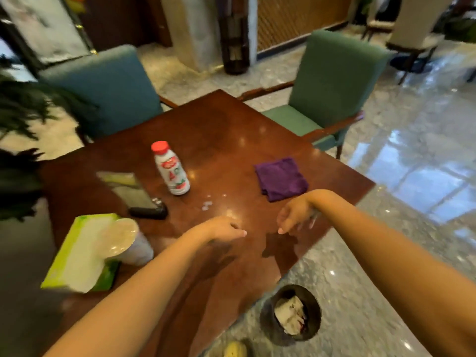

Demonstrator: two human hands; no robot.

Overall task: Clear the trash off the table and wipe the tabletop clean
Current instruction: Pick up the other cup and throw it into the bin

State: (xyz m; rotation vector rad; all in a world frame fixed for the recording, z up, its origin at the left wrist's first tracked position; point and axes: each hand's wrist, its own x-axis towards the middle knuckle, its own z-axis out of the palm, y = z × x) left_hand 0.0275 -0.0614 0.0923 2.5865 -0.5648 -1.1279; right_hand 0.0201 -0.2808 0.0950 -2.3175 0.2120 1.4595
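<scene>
A dark wooden table point(221, 119) fills the middle of the head view. On it stand a white bottle with a red cap point(171, 168), a folded purple cloth point(280, 179), small white scraps point(207, 204), a clear plastic cup point(127, 240) and a green tissue box point(77, 256). My left hand point(222, 229) hovers low over the table's near part, fingers loosely curled, holding nothing that I can see. My right hand point(295, 215) hangs beside it, fingers pointing down and apart, just in front of the cloth. A black bin point(291, 315) with white crumpled trash stands on the floor below.
A tilted card stand on a black base point(136, 194) sits left of the bottle. Two green chairs point(332, 83) stand at the far side. A plant point(18, 140) crowds the left edge. Glossy stone floor point(412, 176) lies to the right.
</scene>
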